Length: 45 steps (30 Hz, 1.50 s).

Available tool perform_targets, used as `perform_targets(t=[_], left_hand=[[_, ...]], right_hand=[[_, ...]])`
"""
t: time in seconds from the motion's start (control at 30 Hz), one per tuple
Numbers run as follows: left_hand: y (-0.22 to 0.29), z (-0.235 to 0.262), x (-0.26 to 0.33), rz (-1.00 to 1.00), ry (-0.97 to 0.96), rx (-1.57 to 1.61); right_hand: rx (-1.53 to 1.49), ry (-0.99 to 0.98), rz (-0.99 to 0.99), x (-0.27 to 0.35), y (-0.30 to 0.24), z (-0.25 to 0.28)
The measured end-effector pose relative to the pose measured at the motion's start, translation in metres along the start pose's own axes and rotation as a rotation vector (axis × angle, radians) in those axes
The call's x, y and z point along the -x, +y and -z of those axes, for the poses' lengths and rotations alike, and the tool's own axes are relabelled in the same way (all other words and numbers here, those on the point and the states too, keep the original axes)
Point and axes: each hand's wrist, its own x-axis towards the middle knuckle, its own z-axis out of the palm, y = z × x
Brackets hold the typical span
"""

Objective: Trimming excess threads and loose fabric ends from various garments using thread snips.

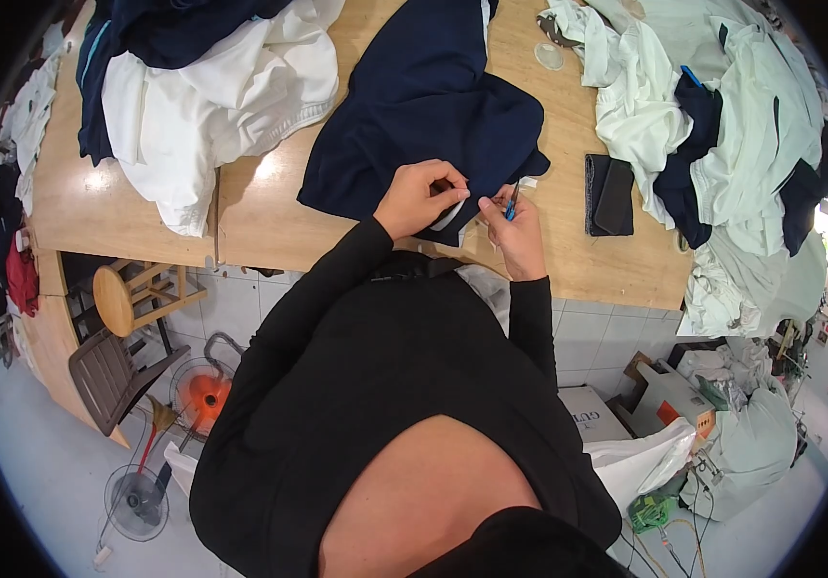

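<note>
A navy blue garment (423,106) is spread over the near middle of the wooden table, its lower edge by my hands. My left hand (420,197) is closed in a pinch on that edge, where a strip of white shows beside the fingers. Close by on the right, my right hand (515,231) is closed around small blue-handled thread snips (511,206), their tips pointing away from me. A small white tag (528,182) lies at the garment's edge beyond the snips.
White garments (231,87) and dark ones are heaped at the table's left. More white clothes (635,87) pile up on the right, near a dark folded cloth (609,196). A wooden stool (115,301), a brown chair (110,380) and an orange fan (206,395) stand at left.
</note>
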Motion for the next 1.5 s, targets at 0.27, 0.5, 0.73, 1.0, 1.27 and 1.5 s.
perform_targets(t=[0.27, 0.5, 0.73, 1.0, 1.27, 1.5], left_hand=[[-0.005, 0.002, 0.003, -0.123, -0.045, -0.11], [-0.001, 0.002, 0.005, -0.191, -0.019, -0.168], [-0.009, 0.0, 0.01, -0.102, 0.023, 0.057], [-0.001, 0.007, 0.013, -0.135, 0.078, -0.05], [0.011, 0.006, 0.013, -0.256, 0.099, -0.094], [0.015, 0.005, 0.01, -0.32, 0.153, -0.177]], right_hand=[[0.122, 0.093, 0.084, -0.004, 0.028, -0.002], [0.458, 0.323, 0.412, 0.013, 0.016, -0.018], [1.048, 0.337, 0.594, 0.043, 0.003, -0.038], [1.072, 0.31, 0.653, 0.035, -0.01, -0.044], [1.027, 0.367, 0.691, 0.025, -0.013, -0.051], [1.009, 0.38, 0.784, 0.014, -0.014, -0.053]])
